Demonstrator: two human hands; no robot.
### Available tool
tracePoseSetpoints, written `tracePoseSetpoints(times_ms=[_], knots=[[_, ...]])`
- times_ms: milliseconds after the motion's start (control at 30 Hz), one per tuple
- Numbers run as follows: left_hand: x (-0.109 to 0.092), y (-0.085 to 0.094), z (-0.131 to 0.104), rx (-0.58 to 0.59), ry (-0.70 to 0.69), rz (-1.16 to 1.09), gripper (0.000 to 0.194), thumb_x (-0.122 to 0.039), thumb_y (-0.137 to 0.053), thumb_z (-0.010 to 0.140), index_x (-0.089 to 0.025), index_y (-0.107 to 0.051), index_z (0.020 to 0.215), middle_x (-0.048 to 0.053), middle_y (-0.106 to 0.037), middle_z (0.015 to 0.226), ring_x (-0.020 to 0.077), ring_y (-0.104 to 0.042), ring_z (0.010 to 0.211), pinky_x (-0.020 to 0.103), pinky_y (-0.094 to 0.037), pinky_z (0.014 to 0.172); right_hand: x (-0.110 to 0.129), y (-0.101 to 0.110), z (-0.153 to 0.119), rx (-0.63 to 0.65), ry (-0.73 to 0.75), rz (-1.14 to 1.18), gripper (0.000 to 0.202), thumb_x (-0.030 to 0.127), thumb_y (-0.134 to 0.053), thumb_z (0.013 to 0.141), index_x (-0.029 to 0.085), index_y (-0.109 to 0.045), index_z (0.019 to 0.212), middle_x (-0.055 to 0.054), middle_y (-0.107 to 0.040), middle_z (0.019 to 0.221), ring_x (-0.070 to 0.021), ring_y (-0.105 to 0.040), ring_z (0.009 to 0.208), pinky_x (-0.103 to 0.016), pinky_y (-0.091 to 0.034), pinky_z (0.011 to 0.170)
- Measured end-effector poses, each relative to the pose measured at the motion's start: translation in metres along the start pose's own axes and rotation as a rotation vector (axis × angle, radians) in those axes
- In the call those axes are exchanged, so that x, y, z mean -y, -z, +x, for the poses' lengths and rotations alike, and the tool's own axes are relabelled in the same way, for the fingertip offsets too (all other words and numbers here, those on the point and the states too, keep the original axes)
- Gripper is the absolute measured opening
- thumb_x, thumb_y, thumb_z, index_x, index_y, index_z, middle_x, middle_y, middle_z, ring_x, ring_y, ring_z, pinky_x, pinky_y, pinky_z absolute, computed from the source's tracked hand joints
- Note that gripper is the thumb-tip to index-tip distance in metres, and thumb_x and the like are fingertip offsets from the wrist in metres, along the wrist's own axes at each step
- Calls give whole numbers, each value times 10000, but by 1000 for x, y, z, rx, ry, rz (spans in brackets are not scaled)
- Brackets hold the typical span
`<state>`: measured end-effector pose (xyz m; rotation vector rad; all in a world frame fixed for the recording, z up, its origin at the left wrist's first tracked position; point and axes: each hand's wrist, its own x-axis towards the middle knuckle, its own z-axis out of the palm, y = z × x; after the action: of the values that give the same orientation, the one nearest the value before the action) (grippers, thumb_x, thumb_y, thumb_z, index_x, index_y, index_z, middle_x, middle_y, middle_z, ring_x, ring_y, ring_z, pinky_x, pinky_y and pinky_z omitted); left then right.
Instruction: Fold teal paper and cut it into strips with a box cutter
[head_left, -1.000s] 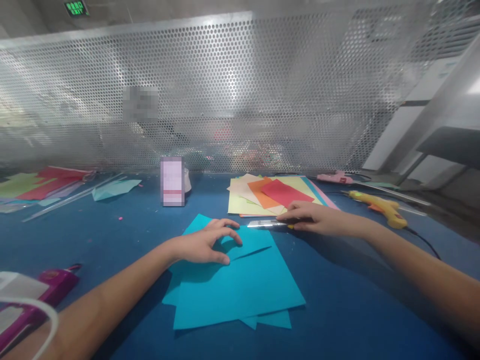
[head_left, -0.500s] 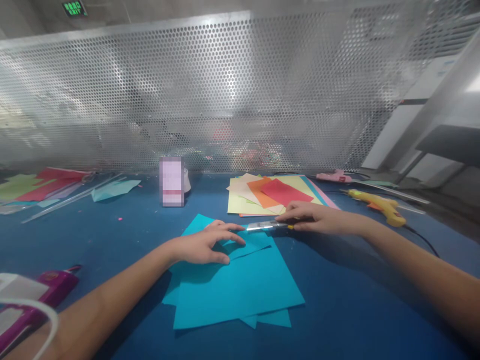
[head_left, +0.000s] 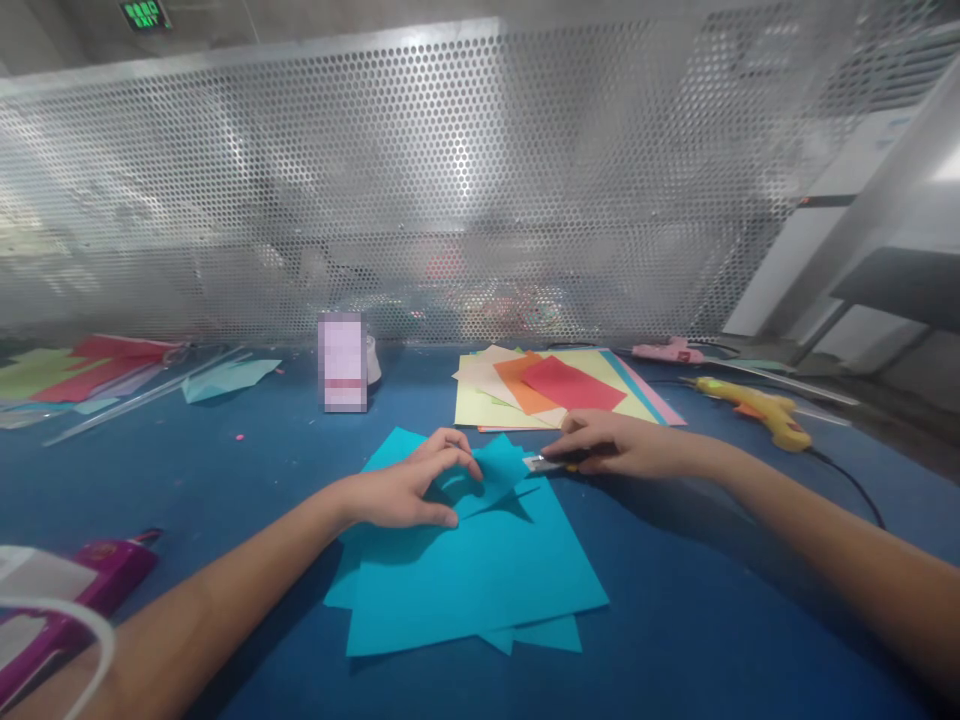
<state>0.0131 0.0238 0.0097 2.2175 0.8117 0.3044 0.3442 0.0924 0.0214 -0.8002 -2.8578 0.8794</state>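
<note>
Turquoise paper sheets (head_left: 480, 590), loosely stacked on the blue table (head_left: 690, 620), with a raised flap (head_left: 499, 468) near the far edge. On their left part, palm down, the left hand (head_left: 412, 488), fingers spread and loosely curved, released, thumb tip on the paper. At the flap's right edge, the utility knife (head_left: 546, 464), grasped in the right hand's (head_left: 622, 443) bent fingers (blade contact hard to tell). Just beyond, coloured paper sheets (head_left: 574, 385); farther right, a yellow glue gun (head_left: 761, 412).
</note>
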Motion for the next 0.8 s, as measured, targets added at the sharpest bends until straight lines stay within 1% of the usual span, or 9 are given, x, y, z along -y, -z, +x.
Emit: tracePoseSetpoints(times_ms=[133, 267, 367, 433, 533, 600, 667, 800], knots=[[0, 0, 0, -1, 59, 22, 431, -339, -677, 828, -289, -498, 1217, 62, -285, 1297, 278, -318, 1263, 446, -325, 1056, 14, -7, 3, 28, 26, -39, 375, 365, -497, 934, 297, -595, 1290, -69, -529, 990, -196, -531, 898, -326, -420, 793], [-2, 2, 1, 19, 86, 68, 422, -392, -672, 829, -290, -529, 1212, 57, -361, 1218, 269, -381, 1187, 427, -360, 1012, 25, -12, 6, 54, 52, -52, 383, 326, -497, 935, 318, -571, 1311, -63, -521, 1014, -179, -522, 877, -306, -424, 767], [-3, 4, 1, 38, 88, 94, 402, -419, -650, 847, -287, -532, 1207, 45, -460, 1148, 242, -447, 1093, 363, -415, 911, 29, -12, 7, 45, 53, -30, 385, 344, -538, 914, 301, -586, 1293, -64, -546, 1017, -184, -535, 881, -302, -430, 752], [-4, 5, 1, 42, 99, 112, 396, -426, -649, 846, -270, -537, 1193, 40, -510, 1106, 224, -483, 1021, 321, -430, 832, 30, -12, 7, 30, 41, -8, 372, 365, -563, 899, 280, -610, 1258, -66, -567, 1024, -191, -547, 895, -306, -434, 758], [-5, 7, 1, 53, 121, 155, 428, -438, -668, 827, -247, -557, 1193, 34, -535, 1015, 199, -511, 898, 276, -422, 717, 28, -12, 7, 22, 22, 5, 364, 380, -580, 887, 271, -633, 1231, -60, -569, 997, -186, -554, 876, -303, -436, 748], [-5, 10, 0, 77, 111, 160, 416, -412, -632, 854, -252, -558, 1230, 31, -524, 966, 180, -514, 834, 258, -415, 672, 27, -12, 7, 22, 12, -1, 377, 394, -585, 883, 290, -631, 1243, -53, -551, 959, -180, -548, 843, -296, -434, 722], [-4, 14, -2, 112, 93, 136, 399, -345, -577, 884, -271, -542, 1275, 30, -512, 947, 169, -522, 812, 251, -425, 670, 25, -13, 6, 27, 15, -8, 387, 414, -581, 884, 310, -624, 1254, -49, -535, 937, -176, -540, 823, -293, -431, 706], [-4, 20, -7, 177, 88, 115, 530, -234, -579, 841, -309, -471, 1355, 38, -507, 1013, 184, -544, 894, 275, -459, 746, 22, -13, 5, 48, 31, 4, 391, 420, -568, 894, 317, -610, 1269, -47, -525, 947, -171, -542, 828, -289, -435, 705]])
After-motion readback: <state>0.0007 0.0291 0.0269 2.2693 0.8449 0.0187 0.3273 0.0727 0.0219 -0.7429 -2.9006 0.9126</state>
